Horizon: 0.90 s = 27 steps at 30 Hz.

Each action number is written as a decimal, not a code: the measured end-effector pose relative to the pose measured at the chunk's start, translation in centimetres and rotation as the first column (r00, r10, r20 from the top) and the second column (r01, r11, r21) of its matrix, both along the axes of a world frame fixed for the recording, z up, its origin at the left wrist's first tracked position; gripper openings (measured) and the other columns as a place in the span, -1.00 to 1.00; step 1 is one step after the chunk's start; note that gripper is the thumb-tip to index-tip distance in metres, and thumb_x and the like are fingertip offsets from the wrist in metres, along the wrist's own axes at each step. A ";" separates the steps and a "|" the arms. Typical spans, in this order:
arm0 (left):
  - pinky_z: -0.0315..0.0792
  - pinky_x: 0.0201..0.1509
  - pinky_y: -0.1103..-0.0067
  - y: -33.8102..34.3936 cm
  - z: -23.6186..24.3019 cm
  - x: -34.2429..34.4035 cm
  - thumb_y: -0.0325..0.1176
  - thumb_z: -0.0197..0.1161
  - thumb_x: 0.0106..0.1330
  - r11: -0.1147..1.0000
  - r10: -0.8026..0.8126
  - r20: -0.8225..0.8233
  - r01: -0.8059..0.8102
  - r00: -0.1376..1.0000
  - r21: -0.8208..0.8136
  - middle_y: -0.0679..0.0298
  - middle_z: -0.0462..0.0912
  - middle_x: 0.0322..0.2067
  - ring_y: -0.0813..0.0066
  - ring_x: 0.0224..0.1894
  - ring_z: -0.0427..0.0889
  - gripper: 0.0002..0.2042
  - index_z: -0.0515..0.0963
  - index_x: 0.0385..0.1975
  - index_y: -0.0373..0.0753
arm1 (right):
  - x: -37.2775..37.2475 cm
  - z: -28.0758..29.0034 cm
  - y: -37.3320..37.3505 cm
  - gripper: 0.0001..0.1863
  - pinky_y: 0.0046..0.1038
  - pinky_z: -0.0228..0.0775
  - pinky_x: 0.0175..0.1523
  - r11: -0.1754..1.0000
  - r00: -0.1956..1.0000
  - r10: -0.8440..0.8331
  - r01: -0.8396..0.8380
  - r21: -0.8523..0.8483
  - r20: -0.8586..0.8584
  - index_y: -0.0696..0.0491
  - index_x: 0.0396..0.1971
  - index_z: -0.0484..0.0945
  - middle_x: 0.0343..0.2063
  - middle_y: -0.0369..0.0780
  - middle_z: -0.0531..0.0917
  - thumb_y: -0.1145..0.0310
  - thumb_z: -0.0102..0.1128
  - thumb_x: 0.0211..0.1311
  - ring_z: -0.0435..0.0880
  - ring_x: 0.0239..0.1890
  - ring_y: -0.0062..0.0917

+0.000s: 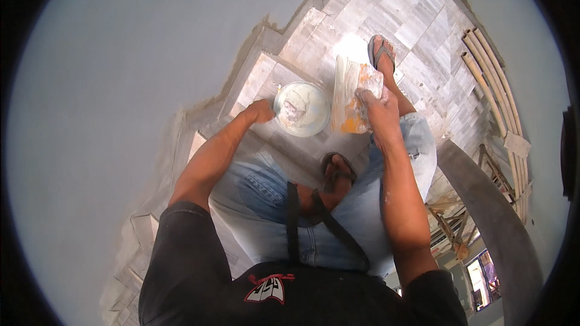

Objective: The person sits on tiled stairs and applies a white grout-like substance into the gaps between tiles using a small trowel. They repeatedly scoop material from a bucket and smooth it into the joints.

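Note:
My left hand (pixel 261 111) is closed at the left rim of a round white bucket (pixel 324 122). White putty (pixel 295 107) lies inside the bucket, with a thicker lump near the middle. In my right hand (pixel 380 107) is a broad, flat putty blade (pixel 350 96), my thumb lying across its face. White paste coats the blade's left side, and orange stains mark the rest. The blade is held to the right of the bucket, apart from it. The fingers behind the blade are hidden.
Tiled stairs (pixel 278 75) run along a smooth grey wall (pixel 121 54). My sandalled feet (pixel 338 172) stand on different levels. At the right, several long poles (pixel 501 90) lean near a curved grey edge (pixel 483 205). Wooden pieces (pixel 453 223) show below.

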<state>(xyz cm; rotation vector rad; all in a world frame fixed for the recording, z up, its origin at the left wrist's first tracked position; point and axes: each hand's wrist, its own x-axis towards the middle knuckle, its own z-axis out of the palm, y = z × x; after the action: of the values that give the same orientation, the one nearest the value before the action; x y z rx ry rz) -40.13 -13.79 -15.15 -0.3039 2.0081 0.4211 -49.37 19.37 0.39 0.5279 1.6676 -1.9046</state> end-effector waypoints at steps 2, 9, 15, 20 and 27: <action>0.51 -0.39 0.48 0.1 -0.1 -1.1 -0.23 0.29 0.00 0.990 -0.011 0.241 -0.024 0.971 0.142 -0.05 0.64 -0.42 0.24 -0.48 0.64 -0.62 0.56 -0.36 -0.51 | 0.1 -0.6 -0.2 -0.70 -0.53 0.42 -0.17 0.999 1.000 -0.005 0.006 0.043 -0.029 0.27 -0.14 0.51 -0.30 -0.18 0.64 0.46 0.13 0.12 0.60 -0.31 -0.57; 0.52 -0.36 0.50 5.6 -1.6 1.8 -0.11 0.41 -0.07 0.848 0.514 0.059 -0.496 0.856 -0.187 -0.01 0.65 -0.45 0.24 -0.49 0.64 -0.49 0.56 -0.32 -0.51 | 0.3 -1.7 0.6 -0.67 -0.50 0.41 -0.14 0.996 0.998 -0.034 0.038 0.080 -0.045 0.28 -0.15 0.53 -0.29 -0.17 0.65 0.42 0.15 0.09 0.60 -0.29 -0.55; 0.50 -0.33 0.49 6.5 0.3 2.0 -0.29 0.28 0.15 0.699 0.710 -0.052 -0.712 0.702 -0.068 0.04 0.67 -0.44 0.24 -0.43 0.65 -0.64 0.51 -0.20 -0.49 | -0.3 -2.3 1.0 -0.67 -0.48 0.40 -0.14 0.988 0.993 -0.072 0.084 0.132 -0.093 0.28 -0.16 0.53 -0.30 -0.15 0.64 0.43 0.15 0.09 0.59 -0.28 -0.55; 0.51 -0.40 0.46 4.2 5.0 -1.0 -0.38 0.15 0.20 0.806 0.587 -0.058 -0.590 0.808 -0.052 0.00 0.64 -0.32 0.24 -0.39 0.65 -0.66 0.44 -0.08 -0.47 | 0.0 -0.5 0.4 -0.67 -0.48 0.40 -0.14 0.992 0.997 -0.057 0.063 0.105 -0.058 0.28 -0.14 0.52 -0.30 -0.14 0.64 0.44 0.15 0.09 0.59 -0.27 -0.52; 0.43 0.10 0.41 3.2 5.0 0.5 -0.44 0.07 0.16 0.799 0.567 -0.213 -0.594 0.796 -0.089 -0.22 0.52 -0.06 0.02 -0.06 0.59 -0.52 0.29 0.12 -0.47 | 0.3 -1.8 0.1 -0.69 -0.49 0.41 -0.13 0.990 0.993 -0.030 0.045 0.130 -0.113 0.28 -0.16 0.53 -0.29 -0.14 0.65 0.46 0.14 0.10 0.61 -0.26 -0.51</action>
<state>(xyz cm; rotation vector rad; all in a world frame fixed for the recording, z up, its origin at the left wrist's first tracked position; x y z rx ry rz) -39.66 -10.62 -10.12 -1.0357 2.0949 0.6995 -49.07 19.51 -1.42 0.5171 1.8774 -1.8891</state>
